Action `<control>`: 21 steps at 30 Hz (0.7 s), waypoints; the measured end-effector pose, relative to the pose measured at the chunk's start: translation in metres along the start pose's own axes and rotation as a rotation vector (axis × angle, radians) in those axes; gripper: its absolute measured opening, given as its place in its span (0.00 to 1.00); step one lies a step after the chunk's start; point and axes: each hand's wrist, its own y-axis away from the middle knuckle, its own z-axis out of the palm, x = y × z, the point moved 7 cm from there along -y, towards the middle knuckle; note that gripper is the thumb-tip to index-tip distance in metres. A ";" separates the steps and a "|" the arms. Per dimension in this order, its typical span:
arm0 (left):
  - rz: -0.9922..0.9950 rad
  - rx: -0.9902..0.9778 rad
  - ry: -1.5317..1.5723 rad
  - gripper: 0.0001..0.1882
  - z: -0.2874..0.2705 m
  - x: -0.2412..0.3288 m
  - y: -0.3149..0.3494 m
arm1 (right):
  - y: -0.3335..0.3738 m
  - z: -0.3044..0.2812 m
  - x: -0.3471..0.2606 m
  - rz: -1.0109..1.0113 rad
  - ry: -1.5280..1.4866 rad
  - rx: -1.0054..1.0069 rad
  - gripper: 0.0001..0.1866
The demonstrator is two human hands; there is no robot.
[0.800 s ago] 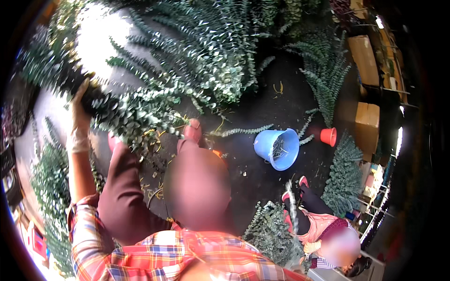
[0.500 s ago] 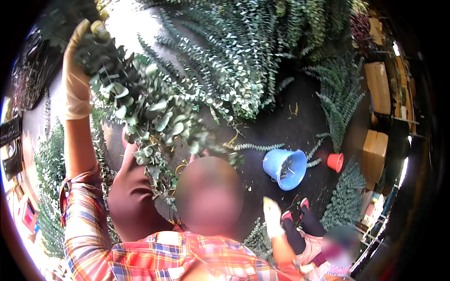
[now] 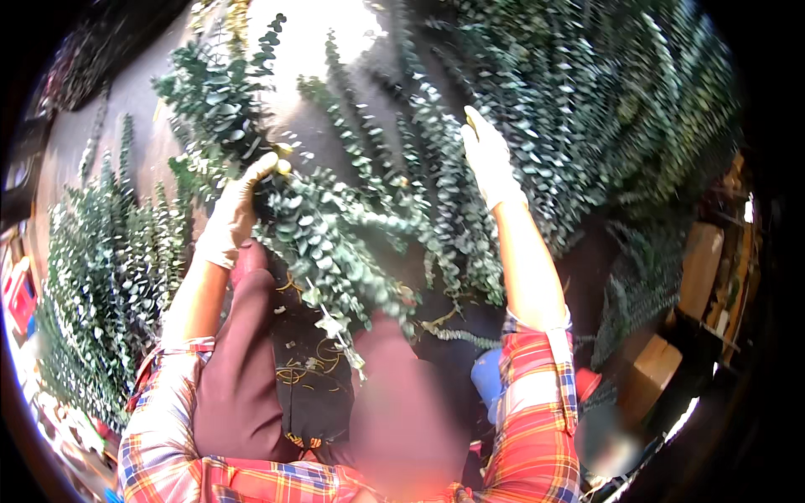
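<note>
1. In the head view, I see the left hand (image 3: 237, 205) stretched forward, gloved fingers wrapped around a leafy bunch (image 3: 323, 226) slanting over the legs (image 3: 239, 369).
2. The right hand (image 3: 490, 163) reaches ahead, fingers extended, unclenched, at the stem pile (image 3: 579, 142); whether they touch, I can't tell.

The right sleeve (image 3: 537, 394) hides most of the blue bucket (image 3: 484, 377) and part of the red bucket (image 3: 588, 383). The left hand (image 3: 237, 205) covers the gripped section of the leafy bunch (image 3: 306, 218). Blur obscures the right trouser leg (image 3: 402, 407); glare whites out some floor (image 3: 323, 38).
</note>
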 end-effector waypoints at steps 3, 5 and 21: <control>0.064 -0.074 -0.020 0.18 -0.012 0.010 -0.007 | -0.034 0.054 0.013 0.237 0.093 -0.137 0.32; 0.019 -0.042 0.049 0.19 -0.018 0.007 -0.008 | -0.036 0.068 0.018 0.297 0.150 -0.168 0.39; 0.072 -0.143 0.004 0.32 -0.010 0.022 -0.022 | 0.095 0.050 -0.148 -0.197 -0.273 -0.477 0.24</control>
